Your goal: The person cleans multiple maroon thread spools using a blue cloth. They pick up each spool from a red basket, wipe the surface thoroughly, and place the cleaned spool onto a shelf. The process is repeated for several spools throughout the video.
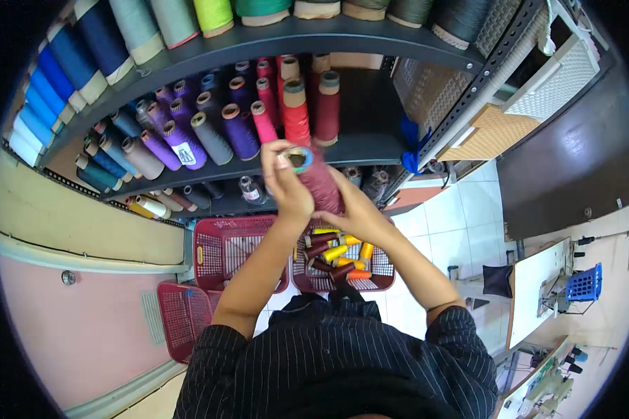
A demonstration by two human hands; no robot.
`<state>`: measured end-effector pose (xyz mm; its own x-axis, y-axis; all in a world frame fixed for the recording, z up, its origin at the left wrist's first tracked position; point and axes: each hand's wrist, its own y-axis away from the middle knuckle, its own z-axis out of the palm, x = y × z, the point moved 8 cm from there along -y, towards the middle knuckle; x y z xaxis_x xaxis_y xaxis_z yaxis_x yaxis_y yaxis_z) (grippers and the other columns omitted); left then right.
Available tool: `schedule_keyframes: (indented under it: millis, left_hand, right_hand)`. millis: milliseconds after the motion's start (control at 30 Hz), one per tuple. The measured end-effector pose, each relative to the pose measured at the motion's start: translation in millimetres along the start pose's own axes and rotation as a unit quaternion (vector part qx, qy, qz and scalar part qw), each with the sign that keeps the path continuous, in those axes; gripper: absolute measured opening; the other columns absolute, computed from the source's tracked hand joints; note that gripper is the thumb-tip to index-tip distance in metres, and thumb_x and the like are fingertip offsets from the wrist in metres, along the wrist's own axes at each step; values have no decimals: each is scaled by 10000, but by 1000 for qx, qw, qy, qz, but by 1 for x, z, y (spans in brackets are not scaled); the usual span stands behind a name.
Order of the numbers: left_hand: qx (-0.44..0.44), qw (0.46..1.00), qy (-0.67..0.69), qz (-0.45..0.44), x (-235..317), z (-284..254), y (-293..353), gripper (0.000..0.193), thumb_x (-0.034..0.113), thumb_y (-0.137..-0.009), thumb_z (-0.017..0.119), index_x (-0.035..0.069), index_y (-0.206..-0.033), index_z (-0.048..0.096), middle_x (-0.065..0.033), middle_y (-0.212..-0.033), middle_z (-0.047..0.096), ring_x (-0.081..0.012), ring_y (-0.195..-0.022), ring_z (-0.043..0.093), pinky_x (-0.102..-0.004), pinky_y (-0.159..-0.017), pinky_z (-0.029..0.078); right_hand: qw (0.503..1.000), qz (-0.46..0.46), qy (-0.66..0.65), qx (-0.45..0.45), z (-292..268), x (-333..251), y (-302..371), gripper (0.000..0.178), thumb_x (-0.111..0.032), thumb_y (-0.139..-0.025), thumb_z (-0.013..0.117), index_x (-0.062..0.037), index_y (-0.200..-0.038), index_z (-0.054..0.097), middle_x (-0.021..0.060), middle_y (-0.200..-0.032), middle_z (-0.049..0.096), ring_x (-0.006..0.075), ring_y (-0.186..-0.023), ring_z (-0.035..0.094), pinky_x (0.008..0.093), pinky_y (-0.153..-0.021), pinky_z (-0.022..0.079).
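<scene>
Head view: both hands grasp one maroon thread cone (320,185), held up in front of the shelf (367,112) and above the baskets on the floor. The left hand (291,194) curls its fingers beside the cone's open end, while the right hand (356,211) closes around the lower part; some fingertips are hidden behind the thread. The cone tilts, its blue-green rim toward the person. A red cone (295,124) and a dark red cone (327,115) stand just beyond; yellow spools (334,253) lie in the right-hand basket (382,281). The step in hand looks like handling or checking this cone; setting it down anywhere would call for a steady two-handed grip and a controlled turn upright.
</scene>
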<state>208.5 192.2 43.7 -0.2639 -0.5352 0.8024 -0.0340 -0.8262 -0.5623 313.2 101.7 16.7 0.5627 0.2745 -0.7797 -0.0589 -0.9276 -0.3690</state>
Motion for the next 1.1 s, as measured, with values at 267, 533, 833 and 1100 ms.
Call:
schedule_keyframes:
  millis: [267,533,833,1100]
  left_hand:
    - [-152,988,11,-1,-84,129,7,677,573,-961,156,39,-1347,312,-161,-1265,466,-239,-1173,460,-357,-1036,300]
    - [-140,986,-85,-27,-165,173,17,709,511,-962,294,-21,-1423,209,-264,-1440,261,-396,-1339,263,-446,-1107,183]
    - [-68,986,-154,10,-283,233,-34,670,441,-963,333,-22,-1431,208,-252,-1493,172,-376,-1396,160,-427,-1132,140]
    - [-31,969,-243,-23,-329,245,-79,623,372,-936,394,-36,-1393,279,-283,-1419,304,-420,-1320,308,-447,-1094,251]
  right_hand:
    - [980,23,52,191,-73,133,-16,697,-33,-677,692,-1,-1302,385,215,-1146,426,385,-1111,444,407,-985,365]
    - [970,56,-17,236,-86,242,-57,695,-155,-726,689,16,-1331,391,256,-1086,578,395,-996,589,413,-861,461]
    - [961,-40,121,247,-104,344,-187,462,-203,-862,528,-22,-1279,441,248,-1246,467,445,-1120,457,477,-959,391]
    - [977,36,102,181,-116,416,-274,436,-190,-880,509,-41,-1283,442,234,-1248,461,410,-1108,459,453,-972,381]
